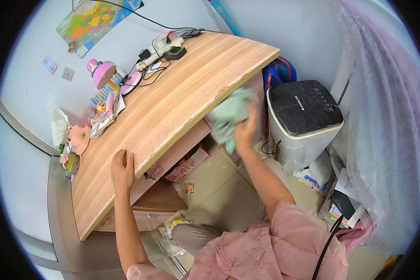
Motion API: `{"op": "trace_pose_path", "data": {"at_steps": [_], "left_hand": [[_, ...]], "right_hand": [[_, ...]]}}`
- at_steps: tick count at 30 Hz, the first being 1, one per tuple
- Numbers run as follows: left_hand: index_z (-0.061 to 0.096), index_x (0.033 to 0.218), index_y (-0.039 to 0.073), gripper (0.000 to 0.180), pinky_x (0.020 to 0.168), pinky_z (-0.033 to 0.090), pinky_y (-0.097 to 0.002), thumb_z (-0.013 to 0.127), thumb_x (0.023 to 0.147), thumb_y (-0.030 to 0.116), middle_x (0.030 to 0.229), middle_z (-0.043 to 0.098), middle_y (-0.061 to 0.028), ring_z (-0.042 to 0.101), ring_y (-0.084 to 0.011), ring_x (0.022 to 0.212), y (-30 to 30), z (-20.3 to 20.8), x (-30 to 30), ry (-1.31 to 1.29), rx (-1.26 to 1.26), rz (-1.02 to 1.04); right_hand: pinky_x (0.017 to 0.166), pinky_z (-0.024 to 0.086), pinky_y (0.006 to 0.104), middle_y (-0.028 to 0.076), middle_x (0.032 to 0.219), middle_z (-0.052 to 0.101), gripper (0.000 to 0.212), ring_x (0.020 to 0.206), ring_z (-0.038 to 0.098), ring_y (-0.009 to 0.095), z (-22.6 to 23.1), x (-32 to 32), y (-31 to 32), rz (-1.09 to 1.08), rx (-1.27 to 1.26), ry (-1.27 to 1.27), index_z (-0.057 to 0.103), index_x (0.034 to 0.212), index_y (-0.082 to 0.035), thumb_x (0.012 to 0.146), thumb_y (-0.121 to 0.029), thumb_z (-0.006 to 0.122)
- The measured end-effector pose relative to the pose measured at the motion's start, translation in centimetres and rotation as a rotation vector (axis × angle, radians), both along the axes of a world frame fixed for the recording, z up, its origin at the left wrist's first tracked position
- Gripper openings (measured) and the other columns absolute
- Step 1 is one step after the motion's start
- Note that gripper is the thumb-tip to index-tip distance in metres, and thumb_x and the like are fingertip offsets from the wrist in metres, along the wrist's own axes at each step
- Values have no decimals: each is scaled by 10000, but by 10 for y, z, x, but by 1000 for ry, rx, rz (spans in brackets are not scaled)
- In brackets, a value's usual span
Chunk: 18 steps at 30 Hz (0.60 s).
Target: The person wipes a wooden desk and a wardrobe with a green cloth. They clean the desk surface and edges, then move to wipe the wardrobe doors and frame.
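Two hands at a wooden desk [172, 98]: right hand [246, 132] grips a bunched pale-green cloth [228, 116] pressed against the desk's front edge, fingers closed on it, while left hand [122, 169], fingers loosely spread, rests flat on the near edge, well apart.

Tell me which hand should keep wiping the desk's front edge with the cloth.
Right, probably. The right hand already grips the pale green cloth against the wooden desk at its front edge. The left hand holds nothing; it rests flat on the desk's near edge, apparently bracing.
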<state>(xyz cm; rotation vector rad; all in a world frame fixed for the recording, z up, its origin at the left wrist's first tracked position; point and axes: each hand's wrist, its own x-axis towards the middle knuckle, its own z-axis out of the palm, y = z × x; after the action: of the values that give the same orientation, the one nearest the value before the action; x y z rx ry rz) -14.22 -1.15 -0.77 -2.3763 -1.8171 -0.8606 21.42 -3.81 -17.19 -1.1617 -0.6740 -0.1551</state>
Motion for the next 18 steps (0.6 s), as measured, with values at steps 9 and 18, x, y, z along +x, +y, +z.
{"op": "trace_pose_path", "data": {"at_steps": [9, 18], "left_hand": [[602, 1174, -53, 445, 976, 433, -372, 582, 928, 317, 1245, 582, -196, 569, -329, 1129, 4, 0, 8, -53, -14, -13], [596, 1178, -55, 421, 958, 441, -359, 597, 927, 283, 1229, 587, -190, 578, -316, 1100, 3, -4, 3, -40, -16, -19]], "right_hand": [[1008, 351, 470, 299, 1253, 462, 439, 1147, 447, 462, -37, 55, 55, 39, -255, 175, 516, 1223, 64, 984, -304, 492], [1110, 243, 452, 309, 1439, 329, 466, 1327, 319, 437, 27, 63, 38, 93, -30, 58, 452, 1330, 60, 1011, -278, 418]]}}
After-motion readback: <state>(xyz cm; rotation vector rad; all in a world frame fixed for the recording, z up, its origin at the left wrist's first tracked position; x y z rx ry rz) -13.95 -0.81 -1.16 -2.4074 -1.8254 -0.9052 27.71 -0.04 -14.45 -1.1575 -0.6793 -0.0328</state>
